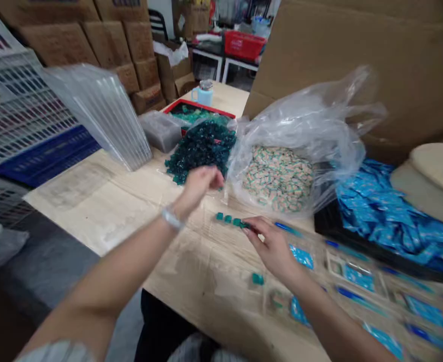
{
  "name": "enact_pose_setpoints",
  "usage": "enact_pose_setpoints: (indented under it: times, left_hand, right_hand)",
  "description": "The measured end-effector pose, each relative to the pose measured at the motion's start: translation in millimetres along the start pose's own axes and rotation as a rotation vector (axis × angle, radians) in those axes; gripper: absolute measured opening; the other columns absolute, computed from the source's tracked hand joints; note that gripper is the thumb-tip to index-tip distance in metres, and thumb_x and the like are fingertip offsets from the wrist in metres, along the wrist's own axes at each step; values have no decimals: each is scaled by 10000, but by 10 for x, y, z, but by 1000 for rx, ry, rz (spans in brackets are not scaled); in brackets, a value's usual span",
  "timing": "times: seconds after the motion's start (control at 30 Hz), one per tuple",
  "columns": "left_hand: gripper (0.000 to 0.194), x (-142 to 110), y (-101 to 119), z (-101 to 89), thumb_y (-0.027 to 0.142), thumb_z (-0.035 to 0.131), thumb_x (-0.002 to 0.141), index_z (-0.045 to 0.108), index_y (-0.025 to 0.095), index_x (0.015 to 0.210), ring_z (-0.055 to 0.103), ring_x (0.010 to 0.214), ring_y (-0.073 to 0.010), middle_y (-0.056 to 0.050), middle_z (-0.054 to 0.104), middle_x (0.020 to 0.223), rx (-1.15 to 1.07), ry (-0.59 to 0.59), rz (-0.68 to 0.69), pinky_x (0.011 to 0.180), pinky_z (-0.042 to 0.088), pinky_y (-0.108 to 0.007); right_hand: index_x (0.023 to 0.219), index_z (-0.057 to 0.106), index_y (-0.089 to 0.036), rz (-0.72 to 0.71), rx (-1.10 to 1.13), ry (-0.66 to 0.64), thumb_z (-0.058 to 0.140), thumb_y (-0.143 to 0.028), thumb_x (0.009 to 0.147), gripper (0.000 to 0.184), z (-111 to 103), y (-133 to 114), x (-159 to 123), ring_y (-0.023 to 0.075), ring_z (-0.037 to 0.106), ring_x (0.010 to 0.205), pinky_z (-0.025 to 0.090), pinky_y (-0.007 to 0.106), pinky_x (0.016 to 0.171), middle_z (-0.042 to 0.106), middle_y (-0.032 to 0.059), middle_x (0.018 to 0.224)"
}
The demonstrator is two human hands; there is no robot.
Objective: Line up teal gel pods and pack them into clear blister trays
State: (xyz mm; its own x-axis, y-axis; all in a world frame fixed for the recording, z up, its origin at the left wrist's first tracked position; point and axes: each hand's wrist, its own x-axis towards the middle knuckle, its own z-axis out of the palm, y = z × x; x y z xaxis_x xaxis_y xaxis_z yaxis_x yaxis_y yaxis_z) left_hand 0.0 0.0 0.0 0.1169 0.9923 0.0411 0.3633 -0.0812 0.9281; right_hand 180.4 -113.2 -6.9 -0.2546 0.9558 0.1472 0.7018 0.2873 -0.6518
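The left hand is hovering over a pale wooden tabletop, just in front of a heap of dark teal translucent cubes. Its fingers are bunching loosely, but motion blur hides whether they are gripping anything, so I cannot tell. A white wristband is circling the left wrist.

The right hand is partly open and reaching in from the lower right, its fingertips touching the end of a short row of small teal cubes. The row is lying directly on the tabletop, a little apart from the heap and between the two hands. Whether those fingers are actually gripping a cube is unclear – the contact is small and blurred. One loose teal cube is sitting just below the right hand, beside a line of clear plastic packets with bright blue sachets inside.

Around the hands, a clear plastic bag of beige-and-green sachets is slumping just right of the heap – its empty top is billowing upward. A red-rimmed tray of teal pieces is sitting behind the heap, next to a grey translucent bag and a tilted stack of clear plastic sheets. Further right, loose blue sachets are piling up in a black tray.
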Motion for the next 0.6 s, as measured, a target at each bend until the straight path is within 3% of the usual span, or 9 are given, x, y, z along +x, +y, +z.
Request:
enact_pose_setpoints:
  times: [0.03,0.1,0.17,0.23,0.33,0.37,0.47,0.6]
  left_hand:
    - [341,267,52,-137,357,314,826,536,108,758,551,709,-162,-73,575,725,99,131,20,705,431,-316]
    - [221,653,135,-328,292,450,765,543,101,825,527,835,-190,-84,565,823,277,267,98,791,393,-344]
    - [299,663,178,-337,211,559,680,519,106,957,472,961,-210,-89,529,967,388,194,262,855,351,-353]
    - [416,271,161,-180,171,597,643,486,130,1042,439,1007,-207,-80,496,1044,427,-50,448,870,342,-339]
    - [212,-672,1,155,209,529,737,541,182,947,482,901,-166,-36,542,918,439,-538,575,808,378,-296]
    - [168,-955,-76,252,239,532,746,555,187,904,477,903,-172,-35,544,906,462,-617,565,807,374,-303]
    - [134,-1457,-302,455,258,516,771,556,174,868,457,909,-178,-41,538,890,518,-621,502,814,358,-318]
    - [129,-1493,-467,554,266,480,797,556,162,805,445,883,-163,-40,520,862,515,-544,453,802,352,-302]
  right_hand:
    - [947,574,-149,13,-11,-65,442,-215,803,206,8,31,-86,157,551,774,450,283,694,583,73,857]
    - [931,582,-160,34,-51,-180,439,-192,798,198,10,94,-256,153,553,754,454,276,678,576,69,848]
    - [904,591,-164,52,-116,-279,437,-159,791,191,-7,157,-414,151,553,758,453,268,679,568,70,855]
    - [871,597,-160,64,-210,-350,439,-116,777,189,-28,209,-538,153,551,776,445,266,693,567,75,867]
    - [815,602,-150,20,-427,-447,456,-77,756,174,-19,234,-610,181,551,780,421,297,715,583,81,816]
    - [796,603,-148,-18,-504,-487,469,-82,754,155,-3,226,-603,194,551,770,410,315,716,587,84,786]
    - [811,589,-159,-148,-597,-605,535,-149,745,86,56,177,-537,212,554,753,381,334,710,601,78,761]
    - [827,550,-167,-142,-479,-653,584,-245,732,127,83,154,-483,186,553,736,370,294,678,606,51,766]
